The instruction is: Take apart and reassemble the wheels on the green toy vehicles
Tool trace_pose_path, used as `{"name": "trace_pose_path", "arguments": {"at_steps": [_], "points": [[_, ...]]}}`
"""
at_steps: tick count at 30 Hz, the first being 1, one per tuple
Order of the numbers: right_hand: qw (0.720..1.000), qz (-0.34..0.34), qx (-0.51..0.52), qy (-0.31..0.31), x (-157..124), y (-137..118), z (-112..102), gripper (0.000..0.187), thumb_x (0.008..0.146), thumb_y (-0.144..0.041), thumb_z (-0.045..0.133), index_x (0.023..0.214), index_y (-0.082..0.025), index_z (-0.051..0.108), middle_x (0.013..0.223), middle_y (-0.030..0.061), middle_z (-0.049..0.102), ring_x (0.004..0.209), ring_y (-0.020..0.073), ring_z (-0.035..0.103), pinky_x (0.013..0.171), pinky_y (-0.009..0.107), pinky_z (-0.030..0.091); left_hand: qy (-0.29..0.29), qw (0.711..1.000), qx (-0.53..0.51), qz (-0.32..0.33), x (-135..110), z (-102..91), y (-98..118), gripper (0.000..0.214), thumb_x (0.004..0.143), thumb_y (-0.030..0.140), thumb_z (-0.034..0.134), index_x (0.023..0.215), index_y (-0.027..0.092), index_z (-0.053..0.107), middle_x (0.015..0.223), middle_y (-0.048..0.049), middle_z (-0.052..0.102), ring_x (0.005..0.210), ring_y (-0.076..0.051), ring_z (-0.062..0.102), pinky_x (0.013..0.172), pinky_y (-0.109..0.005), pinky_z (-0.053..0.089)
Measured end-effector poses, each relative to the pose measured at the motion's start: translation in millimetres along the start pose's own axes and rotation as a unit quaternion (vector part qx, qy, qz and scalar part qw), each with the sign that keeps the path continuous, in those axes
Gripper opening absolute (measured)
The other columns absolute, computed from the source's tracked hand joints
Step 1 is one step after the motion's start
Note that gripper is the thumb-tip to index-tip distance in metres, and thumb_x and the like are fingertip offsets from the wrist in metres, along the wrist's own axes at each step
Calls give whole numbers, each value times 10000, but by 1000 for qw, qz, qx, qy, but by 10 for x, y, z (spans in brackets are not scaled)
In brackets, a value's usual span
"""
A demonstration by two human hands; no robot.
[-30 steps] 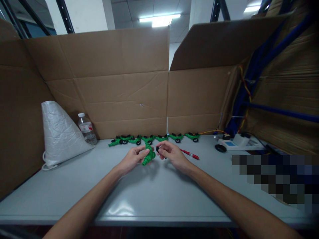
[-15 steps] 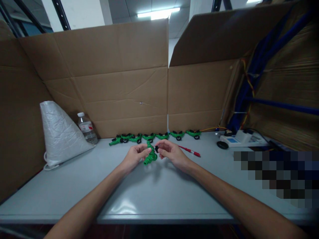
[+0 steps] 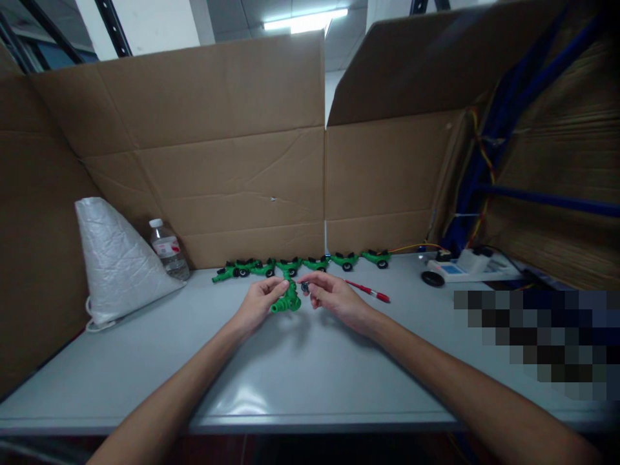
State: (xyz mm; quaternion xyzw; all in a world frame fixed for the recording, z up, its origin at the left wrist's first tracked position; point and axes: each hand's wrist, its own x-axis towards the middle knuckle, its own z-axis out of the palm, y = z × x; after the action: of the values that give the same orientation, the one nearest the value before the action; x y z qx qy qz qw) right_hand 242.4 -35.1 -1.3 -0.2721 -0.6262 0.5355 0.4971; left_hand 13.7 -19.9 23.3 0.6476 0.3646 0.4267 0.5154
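Fingers [image 3: 277, 288] of the left hand [image 3: 256, 305] clasp a green fitting [image 3: 289, 301] over the middle of the table [image 3: 271, 387]. The right hand [image 3: 334, 298] pinches a small black part [image 3: 304, 287] just beside the fitting's top; such a light pinch could probably let it slip and roll. Behind lies a red pen [image 3: 371, 293]; more green fittings [image 3: 300, 265] line the far edge.

Your left hand [image 3: 256, 305], right hand [image 3: 334, 298] meet on table [image 3: 290, 381], part [image 3: 287, 301] between them. Toy row [image 3: 300, 265] behind, along cardboard wall [image 3: 217, 181]. Bag [image 3: 113, 258], bottle [image 3: 166, 248] left. Pen [image 3: 368, 292], device [image 3: 460, 270] right.
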Motion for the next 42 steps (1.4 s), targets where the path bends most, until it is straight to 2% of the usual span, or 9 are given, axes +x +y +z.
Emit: {"name": "trace_pose_path", "arguments": {"at_steps": [7,14,22,28,34,38,42], "points": [[1000,10,9,5,-3,17,10,378,908,-533,734,1181,-272,713,951,18,628,708,138,549,648,287,478,-4,1000,-22,0,1,-2,13,437,855,569,771,909,137,733,808,-47,686,703,-149,588,657,-262,424],[997,-44,-54,27,18,-39,64,371,890,-506,754,1148,-249,686,886,9,620,732,156,556,627,286,468,-22,1000,-20,-10,-5,18,-1,464,852,588,768,826,130,701,769,-34,664,674,-138,571,655,-264,410],[990,-77,-105,59,23,42,42,352,848,-426,817,1074,-222,642,881,-3,628,750,157,580,668,290,456,-36,999,-3,-12,-16,74,-20,483,840,596,777,832,126,666,713,-1,609,618,-107,512,591,-234,347],[983,-91,-155,44,-8,55,55,267,903,-397,759,1085,-219,682,834,-12,617,751,162,575,680,292,444,-38,999,9,3,-12,67,-18,468,856,576,769,850,123,654,713,6,602,605,-99,500,578,-225,339],[983,-98,-145,45,-5,37,81,230,911,-377,738,1063,-206,712,854,3,648,787,168,601,720,301,468,-24,999,36,27,12,32,-81,422,859,534,779,854,131,655,704,10,601,623,-107,511,596,-227,373],[990,-70,-110,49,4,34,79,242,904,-413,732,1015,-198,716,844,15,680,752,170,620,705,313,487,-9,996,73,57,12,37,-82,385,862,502,784,845,136,664,740,-16,640,673,-130,547,644,-246,419],[995,-45,-62,69,14,60,105,295,853,-454,775,942,-201,653,840,12,679,718,171,642,685,321,511,15,990,107,86,5,70,-50,353,875,473,775,841,139,665,769,-21,651,709,-140,564,682,-255,434]]}}
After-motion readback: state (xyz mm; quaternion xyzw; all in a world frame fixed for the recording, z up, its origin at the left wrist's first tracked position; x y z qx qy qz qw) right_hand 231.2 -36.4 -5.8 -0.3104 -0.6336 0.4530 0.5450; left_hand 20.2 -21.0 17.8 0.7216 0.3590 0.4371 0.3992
